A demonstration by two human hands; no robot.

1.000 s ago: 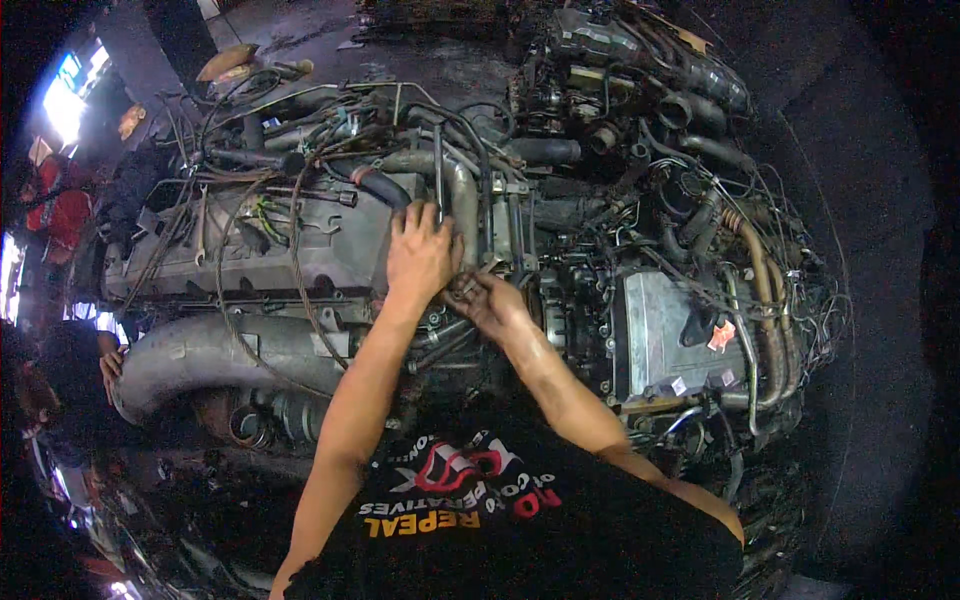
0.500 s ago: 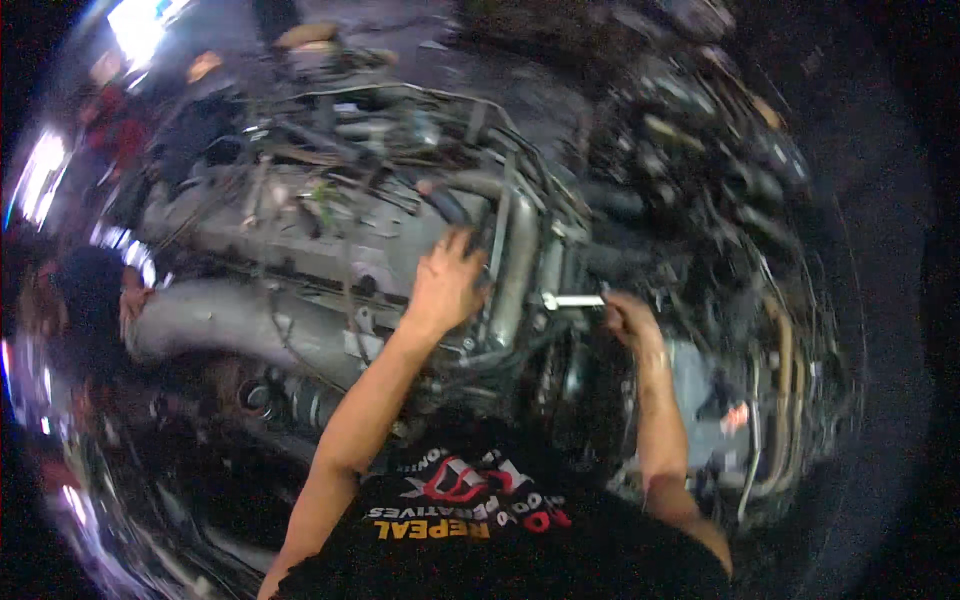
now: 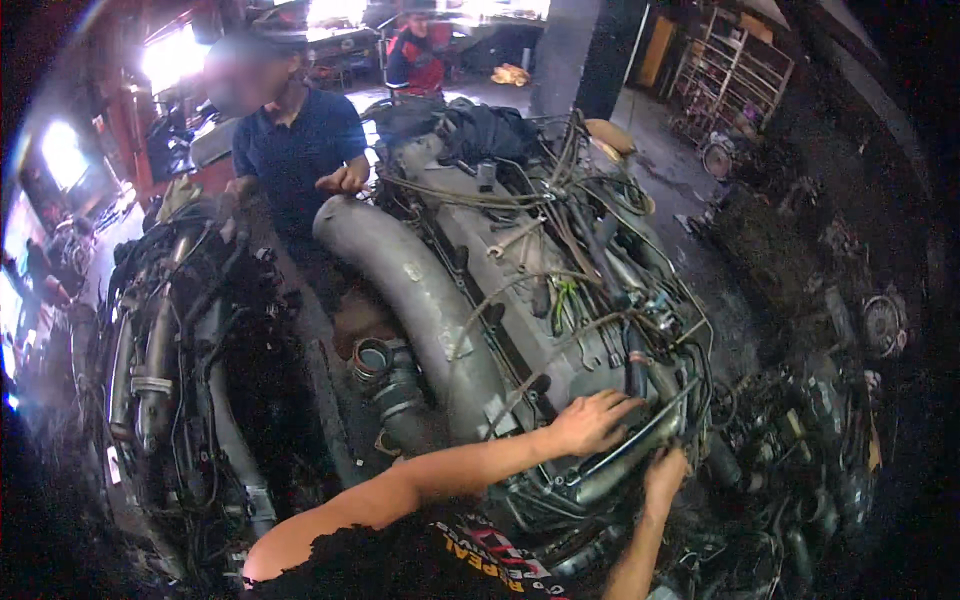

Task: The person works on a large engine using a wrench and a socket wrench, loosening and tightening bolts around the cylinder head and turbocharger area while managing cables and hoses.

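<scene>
My left hand [image 3: 597, 425] lies with its fingers stretched out over the near end of a large grey engine [image 3: 465, 215], beside a slim metal pipe [image 3: 648, 432]. Just to the right, my right hand [image 3: 667, 475] is closed low against the engine's side by that pipe. It held a bright wrench half a second ago; the wrench does not show clearly now, hidden by the fingers. A black hose [image 3: 636, 365] with an orange-brown band runs just beyond my left hand. On the engine's top lie several loose wrenches [image 3: 518, 236] and a green-handled tool [image 3: 566, 296].
A wide grey curved duct [image 3: 415, 285] runs along the engine's left side. A co-worker in a dark shirt [image 3: 300, 150] stands at its far end, a hand over it. Another engine [image 3: 150, 370] stands at left; piled parts [image 3: 790, 440] lie at right. A shelf [image 3: 735, 75] stands behind.
My view has swung left and up, bringing the co-worker and far workshop into sight. My right hand has come in close to my left hand and the pipe; the wrench is no longer plainly visible.
</scene>
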